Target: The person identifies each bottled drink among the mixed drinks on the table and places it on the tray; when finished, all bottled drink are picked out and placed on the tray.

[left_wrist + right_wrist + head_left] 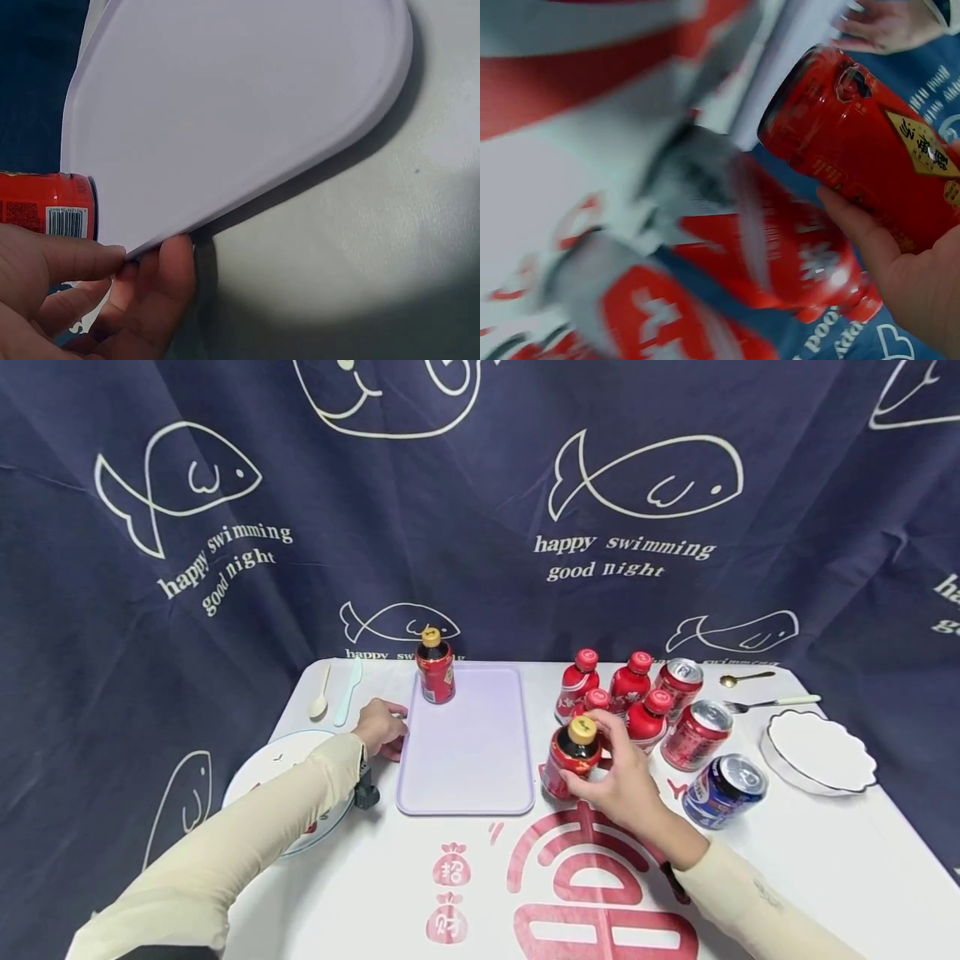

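Observation:
At the left rim of the pale lilac tray point(465, 752) is my left hand point(381, 727); in the left wrist view, its thumb and fingers point(176, 270) pinch the tray's edge. A dark drink bottle point(435, 672) with a red label and gold cap stands on the tray's far left corner. My right hand point(626, 781) grips a second bottle point(572, 760) of the same kind, just right of the tray. Its red label point(877, 150) with a yellow diamond shows in the right wrist view. Behind that hand stand several red-capped bottles point(577, 681).
Red cans point(697, 735) and a blue can point(724, 791) stand on the right, with a white scalloped bowl point(817, 752), a fork point(776, 702) and a small gold spoon point(746, 677) beyond. A plate point(247, 768), a pale spoon point(318, 702) and a light-blue knife point(347, 693) lie left.

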Demonstrator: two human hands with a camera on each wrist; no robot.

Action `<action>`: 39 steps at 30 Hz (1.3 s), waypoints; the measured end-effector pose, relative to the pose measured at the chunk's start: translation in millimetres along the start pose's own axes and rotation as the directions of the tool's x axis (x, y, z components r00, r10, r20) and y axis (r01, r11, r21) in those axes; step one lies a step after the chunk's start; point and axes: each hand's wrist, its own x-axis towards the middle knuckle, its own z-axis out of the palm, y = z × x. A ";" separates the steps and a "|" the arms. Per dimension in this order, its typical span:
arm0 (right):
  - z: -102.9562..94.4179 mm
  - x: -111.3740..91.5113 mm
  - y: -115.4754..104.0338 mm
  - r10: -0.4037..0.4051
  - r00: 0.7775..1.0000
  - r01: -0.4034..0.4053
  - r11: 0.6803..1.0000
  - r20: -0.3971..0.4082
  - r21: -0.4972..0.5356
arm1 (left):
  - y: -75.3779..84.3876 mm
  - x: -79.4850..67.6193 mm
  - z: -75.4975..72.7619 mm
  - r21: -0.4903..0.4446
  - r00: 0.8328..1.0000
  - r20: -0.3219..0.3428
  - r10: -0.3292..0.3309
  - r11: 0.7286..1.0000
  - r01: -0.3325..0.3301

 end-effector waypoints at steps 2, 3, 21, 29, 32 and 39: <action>6.8 12.5 -6.4 -0.007 1.000 0.007 1.000 -0.004 0.017 | -1.1 0.6 0.3 -0.002 1.000 0.002 -0.002 1.000 0.002; 10.8 19.1 -10.1 -0.002 1.000 0.002 1.000 -0.003 0.031 | -1.5 1.0 0.6 -0.005 1.000 0.001 -0.006 1.000 0.006; 105.7 167.9 -7.6 0.021 0.991 -0.015 0.999 -0.135 0.043 | 6.6 2.7 -7.8 0.021 1.000 -0.007 0.011 1.000 -0.011; 133.8 181.6 17.7 0.137 0.986 -0.141 0.989 -0.095 -0.039 | 7.9 1.5 -8.6 0.033 1.000 -0.017 0.001 0.999 0.000; 140.3 176.2 26.2 0.176 0.981 -0.180 0.983 -0.077 -0.047 | 6.1 3.1 -5.5 0.030 1.000 -0.007 0.001 1.000 -0.001; 148.5 166.0 40.9 0.191 0.979 -0.195 0.980 -0.072 -0.046 | 1.1 5.0 -1.2 0.026 1.000 0.003 -0.008 1.000 0.008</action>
